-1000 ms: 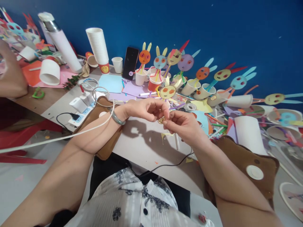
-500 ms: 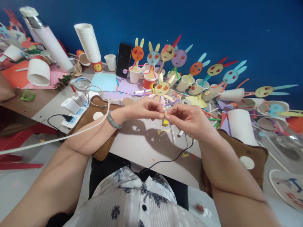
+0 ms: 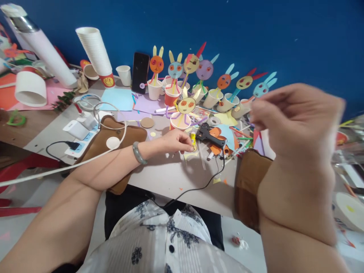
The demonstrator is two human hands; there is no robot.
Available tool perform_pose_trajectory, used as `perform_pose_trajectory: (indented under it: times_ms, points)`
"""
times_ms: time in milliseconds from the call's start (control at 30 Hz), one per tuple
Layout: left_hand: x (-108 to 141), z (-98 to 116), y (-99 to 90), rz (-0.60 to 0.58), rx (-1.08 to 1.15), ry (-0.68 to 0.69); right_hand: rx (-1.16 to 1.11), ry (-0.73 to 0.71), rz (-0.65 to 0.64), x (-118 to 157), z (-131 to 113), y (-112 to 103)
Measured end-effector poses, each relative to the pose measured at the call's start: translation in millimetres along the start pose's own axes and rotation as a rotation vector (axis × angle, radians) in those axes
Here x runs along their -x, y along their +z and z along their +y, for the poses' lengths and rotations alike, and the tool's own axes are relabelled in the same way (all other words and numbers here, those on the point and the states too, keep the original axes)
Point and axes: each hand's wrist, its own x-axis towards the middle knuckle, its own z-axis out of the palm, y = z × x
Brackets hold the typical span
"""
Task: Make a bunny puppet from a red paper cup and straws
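Observation:
My left hand [image 3: 179,141] is closed in a pinch above the middle of the table. Between its thumb and finger shows a small yellow paper disc [image 3: 194,149] with a dark mark on it. Just beyond those fingertips is a small yellow tube [image 3: 193,137]. My right hand [image 3: 297,117] is lifted high at the right, its fingers closed together and a little blurred; I cannot make out whether anything is in them. A black glue gun [image 3: 212,135] lies between the hands, on scraps. Behind the left hand, a yellow rabbit face [image 3: 186,105] stands on a paper cup [image 3: 180,122].
Several rabbit-faced cups stand along the blue wall, near a phone [image 3: 140,72]. A tall cup stack [image 3: 92,49] leans at the back left. A power strip [image 3: 81,140] and white cable are left; the black cord [image 3: 199,188] crosses the front. Brown cushions [image 3: 251,182] flank me.
My right hand has left the left hand and swung up and to the right, uncovering the glue gun. My left hand stays low with the disc. The view has turned slightly right.

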Motion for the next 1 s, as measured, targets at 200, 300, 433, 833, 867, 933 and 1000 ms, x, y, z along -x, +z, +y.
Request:
perform_pose_trajectory:
  times_ms: [200, 300, 433, 833, 867, 933, 1000]
  points:
    - [2, 3, -1.0, 0.081, -0.016, -0.041, 0.262, 0.164, -0.586, 13, 41, 3]
    - [2, 2, -1.2, 0.101, -0.003, -0.035, 0.326, 0.194, -0.762, 31, 69, 10]
    - [0, 2, 0.3, 0.135, 0.017, 0.005, 0.554, 0.123, -0.796, 47, 82, 19]
    - [-7, -3, 2.2, 0.15, 0.146, 0.038, 0.91, -0.422, -1.013, 36, 92, 85]
    - [-7, -3, 2.2, 0.156, 0.165, 0.032, 0.893, -0.432, -1.011, 35, 94, 87]
    - [-7, -1, 2.2, 0.162, 0.207, 0.015, 0.855, -0.451, -1.002, 35, 98, 86]
    - [-5, 2, 2.4, 0.157, 0.25, -0.005, 0.812, -0.464, -0.97, 38, 102, 79]
